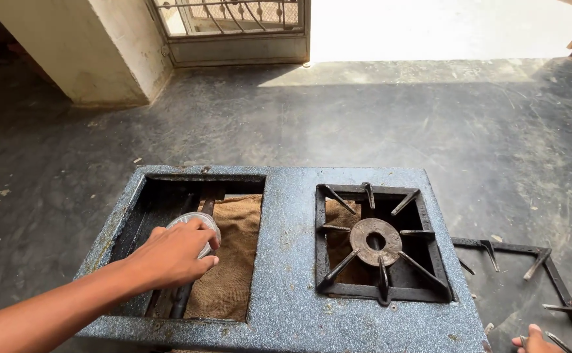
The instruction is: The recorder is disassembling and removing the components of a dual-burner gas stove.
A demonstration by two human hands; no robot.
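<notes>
Left hand (175, 253) clasping a round metal burner cap (196, 225) inside the open left bay of a blue speckled two-burner stove (289, 261), right hand (536, 340) barely in view at bottom edge, fingers touching a detached pan-support grate (534, 274) on the floor (338, 117), grip unclear.

Ahead of me the dark floor (338, 117) runs to a sunlit doorway, with a barred gate (230, 16) and a pale pillar (96, 52) beside it. Brown sacking (230, 274) lies under the stove's open left bay.
</notes>
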